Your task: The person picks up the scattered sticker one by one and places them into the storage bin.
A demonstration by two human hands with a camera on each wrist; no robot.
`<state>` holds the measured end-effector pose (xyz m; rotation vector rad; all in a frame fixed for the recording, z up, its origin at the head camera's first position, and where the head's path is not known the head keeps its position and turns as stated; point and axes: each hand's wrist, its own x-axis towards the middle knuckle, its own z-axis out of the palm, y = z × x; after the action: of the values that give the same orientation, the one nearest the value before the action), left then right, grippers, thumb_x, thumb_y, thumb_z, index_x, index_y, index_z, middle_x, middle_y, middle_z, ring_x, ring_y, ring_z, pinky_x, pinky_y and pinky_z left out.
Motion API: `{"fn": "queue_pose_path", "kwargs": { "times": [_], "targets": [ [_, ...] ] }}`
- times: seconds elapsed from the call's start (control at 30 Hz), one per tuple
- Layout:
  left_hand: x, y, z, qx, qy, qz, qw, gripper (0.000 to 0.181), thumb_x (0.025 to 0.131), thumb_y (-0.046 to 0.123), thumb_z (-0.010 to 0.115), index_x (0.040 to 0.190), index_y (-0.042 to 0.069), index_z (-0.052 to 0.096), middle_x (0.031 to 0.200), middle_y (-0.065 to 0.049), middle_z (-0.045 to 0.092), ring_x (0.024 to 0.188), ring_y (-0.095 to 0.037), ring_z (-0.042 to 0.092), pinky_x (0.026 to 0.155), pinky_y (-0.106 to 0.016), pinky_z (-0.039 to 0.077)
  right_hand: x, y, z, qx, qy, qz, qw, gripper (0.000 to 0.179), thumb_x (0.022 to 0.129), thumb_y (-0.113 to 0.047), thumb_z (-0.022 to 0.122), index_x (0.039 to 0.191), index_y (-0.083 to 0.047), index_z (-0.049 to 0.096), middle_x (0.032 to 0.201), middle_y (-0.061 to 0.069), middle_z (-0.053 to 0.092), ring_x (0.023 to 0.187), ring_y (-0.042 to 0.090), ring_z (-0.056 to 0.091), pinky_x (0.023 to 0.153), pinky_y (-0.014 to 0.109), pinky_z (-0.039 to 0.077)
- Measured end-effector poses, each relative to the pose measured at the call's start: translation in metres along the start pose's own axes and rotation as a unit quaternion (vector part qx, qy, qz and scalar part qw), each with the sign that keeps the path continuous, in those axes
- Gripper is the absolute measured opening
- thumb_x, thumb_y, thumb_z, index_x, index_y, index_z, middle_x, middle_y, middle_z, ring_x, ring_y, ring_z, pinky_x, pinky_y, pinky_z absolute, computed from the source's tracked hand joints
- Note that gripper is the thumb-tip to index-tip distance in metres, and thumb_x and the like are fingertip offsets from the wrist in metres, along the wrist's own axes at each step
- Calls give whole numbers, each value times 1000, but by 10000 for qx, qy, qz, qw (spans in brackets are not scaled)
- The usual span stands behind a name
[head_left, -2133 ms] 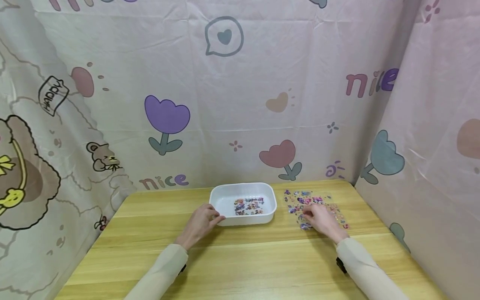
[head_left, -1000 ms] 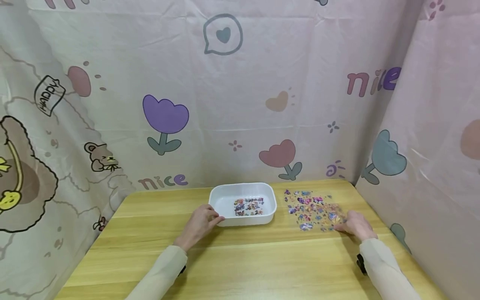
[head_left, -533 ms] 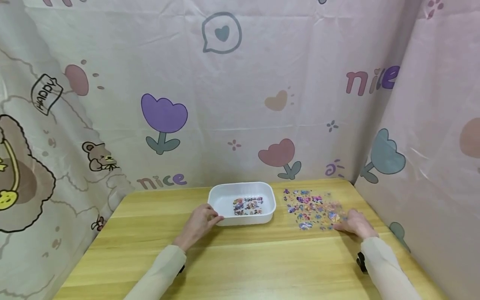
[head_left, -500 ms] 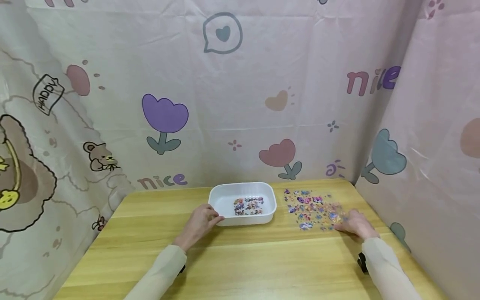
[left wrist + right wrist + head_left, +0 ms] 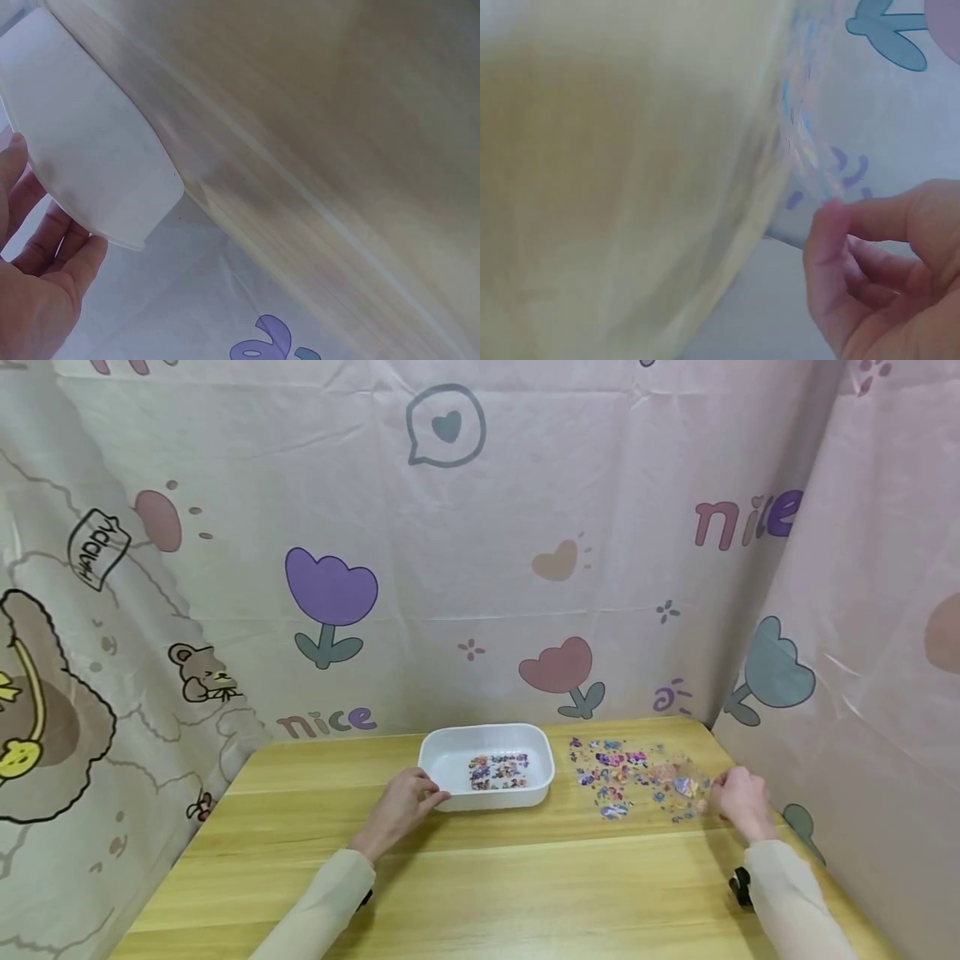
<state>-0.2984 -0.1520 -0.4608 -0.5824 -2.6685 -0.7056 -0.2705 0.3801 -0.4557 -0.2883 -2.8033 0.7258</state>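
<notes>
My left hand (image 5: 402, 803) grips the near left corner of a white plastic tub (image 5: 491, 802); the left wrist view has the thumb and fingers at the rim of the tub (image 5: 90, 112). A small clear sheet with colourful stickers (image 5: 498, 772) lies inside it. To the right, my right hand (image 5: 744, 803) pinches the edge of a transparent sticker sheet (image 5: 686, 787) between thumb and forefinger. That edge is raised and the sheet bends, as the right wrist view also shows of the sheet (image 5: 802, 127). More sticker sheeting (image 5: 611, 774) lies flat to its left.
The wooden table (image 5: 480, 877) runs back to a printed cloth (image 5: 450, 568) that hangs behind and at both sides. On the right, the side cloth (image 5: 862, 710) stands close to my right hand.
My right hand first slid right across the sheets to their right edge. It has since risen rightward, drawing up one sheet's edge. My left hand has stayed on the tub.
</notes>
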Motion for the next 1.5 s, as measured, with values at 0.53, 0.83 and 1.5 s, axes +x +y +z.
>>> {"fn": "queue_pose_path", "kwargs": {
  "times": [0.53,0.83,1.5],
  "targets": [
    [-1,-1,1,-6,28,30,10000,18,82,28,79,83,10,79,81,3,65,76,-10,52,70,-27,50,-1,-30,-19,96,1890,-370,9812,23,94,-10,49,92,5,67,85,28,67,69,43,61,54,50,44],
    [-1,-1,0,41,40,124,9999,17,83,28,78,83,11,79,81,3,64,77,-9,52,72,-28,51,1,-55,-10,744,2504,-646,9631,22,97,-13,57,100,4,71,89,23,73,70,33,67,59,30,47],
    [-5,-6,-3,-300,51,28,9995,12,82,22,80,84,10,77,91,-3,67,86,-17,60,80,-35,55,-3,-115,23,1687,1691,-650,9689,22,95,-26,65,101,-8,76,92,13,75,68,11,63,54,17,44]
  ]
}}
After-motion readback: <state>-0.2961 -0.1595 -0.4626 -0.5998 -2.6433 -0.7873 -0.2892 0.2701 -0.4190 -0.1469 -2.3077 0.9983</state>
